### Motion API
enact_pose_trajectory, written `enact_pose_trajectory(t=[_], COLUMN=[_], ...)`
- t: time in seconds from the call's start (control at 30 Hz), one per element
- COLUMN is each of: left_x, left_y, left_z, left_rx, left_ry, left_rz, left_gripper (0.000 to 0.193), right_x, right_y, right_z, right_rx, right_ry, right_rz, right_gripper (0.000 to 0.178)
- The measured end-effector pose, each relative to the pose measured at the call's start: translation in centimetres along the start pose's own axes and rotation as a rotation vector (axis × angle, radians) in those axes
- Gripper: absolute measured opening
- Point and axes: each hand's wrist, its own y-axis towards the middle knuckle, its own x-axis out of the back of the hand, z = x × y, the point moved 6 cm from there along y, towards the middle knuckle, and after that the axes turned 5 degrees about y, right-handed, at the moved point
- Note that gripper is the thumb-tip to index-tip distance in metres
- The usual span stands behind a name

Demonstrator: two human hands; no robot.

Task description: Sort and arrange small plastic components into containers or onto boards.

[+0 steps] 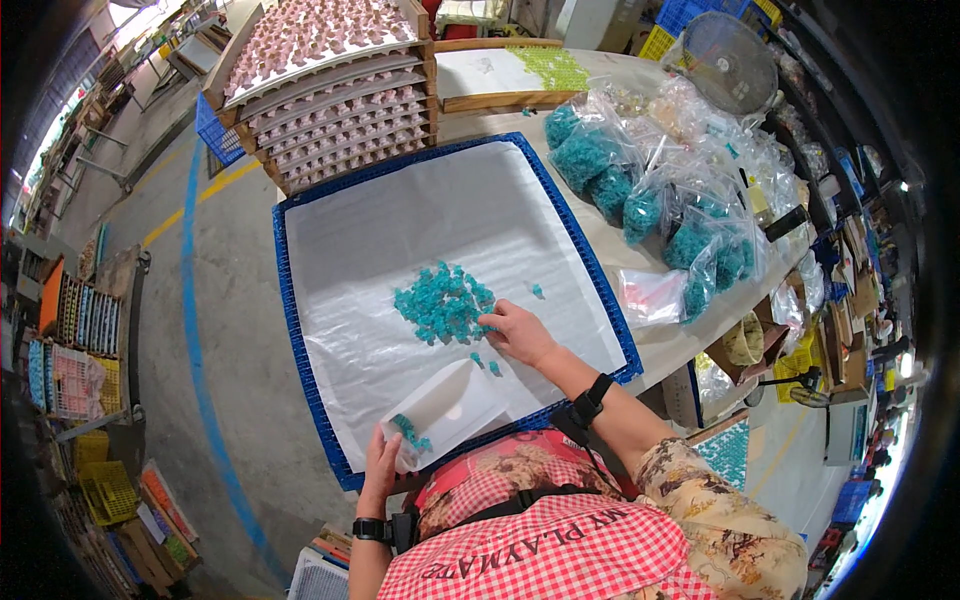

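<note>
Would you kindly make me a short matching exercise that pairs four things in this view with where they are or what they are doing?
1. Left hand
2. Right hand
3. Stack of wooden-sided trays
4. Round fan

A. At the right edge of the teal pile
B. Beyond the bagged teal pieces
C. Holding a translucent plastic bag
D. Beyond the far left of the blue tray

Pairs: 1-C, 2-A, 3-D, 4-B

Right fingers [490,321] touch a teal heap [440,302] on a white sheet [430,205] while left fingers [378,442] hold a translucent bag [455,403].
</note>
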Motion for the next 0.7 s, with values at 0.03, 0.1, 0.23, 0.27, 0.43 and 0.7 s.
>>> enact_pose_trajectory(t=[0.03, 0.1, 0.23, 0.27, 0.43, 0.7], left_x=[0.0, -0.3, -0.1, 0.0, -0.3, -0.2], left_y=[-0.1, -0.4, -0.4, -0.4, -0.4, -0.3], left_z=[-0.3, -0.8, -0.3, -0.2, -0.7, -0.6], left_rx=[0.000, 0.069, 0.116, 0.110, 0.104, 0.107], left_ry=[0.001, 0.022, -0.010, -0.003, 0.016, 0.018], left_rz=[0.001, 0.028, 0.044, 0.032, 0.012, 0.029], left_gripper=[0.043, 0.043, 0.044, 0.044, 0.044, 0.042], right_x=[0.0, 0.1, 0.5, 0.2, 1.0, 1.3], right_y=[-0.1, -0.6, -0.6, -0.5, -0.6, -1.5], right_z=[0.0, -0.4, 0.3, 0.2, -1.5, -0.2], right_rx=[0.063, 0.022, -0.023, -0.022, -0.091, -0.329], right_ry=[0.018, 0.051, 0.087, 0.089, 0.290, 0.841], right_rz=[0.007, 0.008, 0.030, 0.033, -0.099, 0.030], right_gripper=[0.023, 0.022, 0.022, 0.022, 0.019, 0.024])
